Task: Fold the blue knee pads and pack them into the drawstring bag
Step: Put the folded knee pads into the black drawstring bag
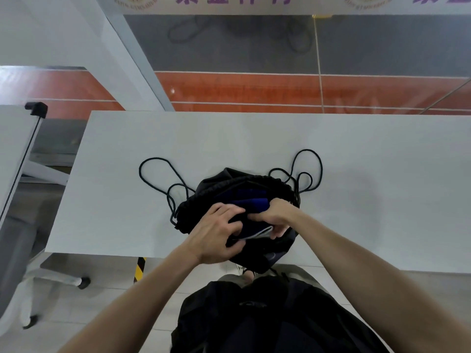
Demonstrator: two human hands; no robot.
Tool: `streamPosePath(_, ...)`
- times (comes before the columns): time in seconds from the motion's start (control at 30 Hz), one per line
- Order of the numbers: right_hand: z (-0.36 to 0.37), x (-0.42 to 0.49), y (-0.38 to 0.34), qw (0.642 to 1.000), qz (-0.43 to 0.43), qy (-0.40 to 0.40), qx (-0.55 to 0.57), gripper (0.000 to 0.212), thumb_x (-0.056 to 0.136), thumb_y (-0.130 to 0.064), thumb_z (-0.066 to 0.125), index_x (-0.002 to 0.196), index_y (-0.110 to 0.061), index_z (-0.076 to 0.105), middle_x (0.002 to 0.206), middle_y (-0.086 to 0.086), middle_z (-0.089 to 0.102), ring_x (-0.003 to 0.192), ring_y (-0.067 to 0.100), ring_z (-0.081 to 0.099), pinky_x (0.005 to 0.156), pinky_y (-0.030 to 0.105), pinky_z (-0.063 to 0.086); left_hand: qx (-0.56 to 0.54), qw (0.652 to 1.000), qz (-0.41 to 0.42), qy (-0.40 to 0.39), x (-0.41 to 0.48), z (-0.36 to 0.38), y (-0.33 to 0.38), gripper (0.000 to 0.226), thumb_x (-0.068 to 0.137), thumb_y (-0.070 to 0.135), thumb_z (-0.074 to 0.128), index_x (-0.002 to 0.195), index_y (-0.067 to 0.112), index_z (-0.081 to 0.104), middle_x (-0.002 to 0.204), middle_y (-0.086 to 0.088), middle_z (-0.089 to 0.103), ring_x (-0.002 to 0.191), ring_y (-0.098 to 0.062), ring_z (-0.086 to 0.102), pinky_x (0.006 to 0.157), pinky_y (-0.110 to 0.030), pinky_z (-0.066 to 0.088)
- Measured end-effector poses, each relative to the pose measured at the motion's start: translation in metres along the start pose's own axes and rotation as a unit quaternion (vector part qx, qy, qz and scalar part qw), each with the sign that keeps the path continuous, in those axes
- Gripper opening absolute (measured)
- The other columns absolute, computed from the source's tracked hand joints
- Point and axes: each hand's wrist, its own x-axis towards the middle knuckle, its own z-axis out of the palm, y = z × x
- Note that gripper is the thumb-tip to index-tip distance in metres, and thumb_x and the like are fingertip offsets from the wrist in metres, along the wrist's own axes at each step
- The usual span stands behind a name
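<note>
A black drawstring bag [219,186] lies at the near edge of the white table [356,174], its mouth gathered and facing away from me. Blue knee pads [251,203] show inside the bag's opening, mostly hidden by the fabric and my hands. My left hand [216,235] grips the bag's near fabric. My right hand [276,215] is curled around a folded blue pad with a pale edge, half inside the bag. The bag's black cords [158,174] loop out on both sides.
A second white table [12,138] with a black corner clamp stands at the left, with wheeled legs below. Beyond the table's far edge lies orange and grey floor. A yellow-black striped strip [139,270] shows under the near edge.
</note>
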Motion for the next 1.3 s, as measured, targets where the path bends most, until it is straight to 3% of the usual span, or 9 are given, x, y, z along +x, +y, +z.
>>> streamPosePath(0.13,-0.012,0.006,0.007,0.972,-0.098,0.215,0.003,0.033,0.105,-0.042,0.051,0.099,-0.014,0.068,0.063,0.01,0.076,0.057,0.035,0.077,0.064,0.041,0.067,0.009,0.992,-0.113,0.05,0.033,0.011,-0.007,0.043,0.1,0.023,0.067,0.142,0.016,0.067,0.153,-0.005,0.063,0.143,-0.026,0.056,0.123,-0.044,0.043)
streamPosePath(0.2,-0.015,0.009,0.009,0.932,-0.197,0.299,-0.061,0.019,0.103,-0.033,0.056,0.103,-0.024,0.074,0.078,0.003,0.078,0.078,0.033,0.077,0.08,0.042,0.066,0.02,0.993,-0.114,0.012,0.039,0.017,-0.011,0.058,0.095,0.014,0.074,0.152,0.015,0.062,0.148,-0.005,0.067,0.138,-0.027,0.061,0.119,-0.045,0.048)
streamPosePath(0.33,-0.022,0.014,-0.012,0.926,-0.229,0.225,-0.2,0.048,0.09,-0.05,0.081,0.133,-0.028,0.076,0.12,0.004,0.077,0.11,0.029,0.074,0.1,0.042,0.058,0.025,0.993,-0.114,-0.012,0.04,0.025,-0.012,0.065,0.09,0.009,0.079,0.153,0.013,0.062,0.136,-0.003,0.073,0.126,-0.028,0.067,0.113,-0.045,0.052)
streamPosePath(0.57,-0.016,0.035,-0.017,0.907,-0.221,0.23,-0.276,0.052,0.093,-0.051,0.08,0.138,-0.026,0.073,0.128,0.005,0.062,0.121,0.034,0.065,0.094,0.046,0.056,0.061,0.992,-0.101,-0.034,0.038,0.038,-0.012,0.056,0.096,0.016,0.079,0.15,0.016,0.067,0.116,-0.003,0.078,0.104,-0.028,0.07,0.098,-0.04,0.056)
streamPosePath(0.77,-0.02,0.035,-0.023,0.88,-0.234,0.3,-0.285,0.044,0.098,-0.045,0.076,0.13,-0.016,0.07,0.129,0.007,0.061,0.109,0.036,0.069,0.083,0.044,0.054,0.122,0.99,-0.056,-0.039,0.041,0.024,0.005,0.075,0.092,0.037,0.083,0.158,0.016,0.055,0.147,-0.009,0.063,0.135,-0.029,0.059,0.117,-0.044,0.048)
streamPosePath(0.9,-0.04,0.017,-0.01,0.887,-0.263,0.297,-0.236,0.055,0.098,-0.033,0.077,0.148,-0.016,0.061,0.145,0.004,0.059,0.127,0.034,0.063,0.102,0.048,0.055,0.133,0.987,0.012,-0.09,0.052,0.023,0.014,0.071,0.1,0.05,0.072,0.165,0.033,0.047,0.176,-0.011,0.04,0.159,-0.033,0.041,0.128,-0.049,0.038)
streamPosePath(1.03,-0.047,-0.005,0.035,0.858,-0.192,0.45,-0.156,0.053,0.091,-0.029,0.077,0.138,-0.012,0.059,0.131,0.008,0.063,0.124,0.033,0.059,0.102,0.045,0.053,0.181,0.969,0.025,-0.167,0.077,0.028,0.021,0.09,0.104,0.055,0.062,0.174,0.049,0.005,0.186,-0.012,-0.003,0.171,-0.037,0.01,0.133,-0.054,0.023)
streamPosePath(1.17,-0.038,-0.004,0.073,0.946,-0.061,0.305,-0.093,0.042,0.093,-0.044,0.075,0.114,-0.008,0.067,0.109,0.017,0.074,0.104,0.04,0.072,0.074,0.038,0.051,0.231,0.954,0.016,-0.191,0.097,0.024,0.038,0.098,0.097,0.06,0.064,0.174,0.047,0.006,0.183,-0.026,0.001,0.162,-0.047,0.024,0.129,-0.056,0.027)
streamPosePath(1.3,-0.05,-0.009,0.084,0.945,-0.094,0.309,-0.051,0.015,0.094,-0.022,0.062,0.087,-0.01,0.068,0.088,0.014,0.073,0.086,0.037,0.07,0.065,0.034,0.042,0.264,0.939,0.006,-0.22,0.115,0.023,0.052,0.088,0.098,0.063,0.054,0.175,0.04,0.016,0.182,-0.028,0.001,0.167,-0.043,0.015,0.131,-0.055,0.02)
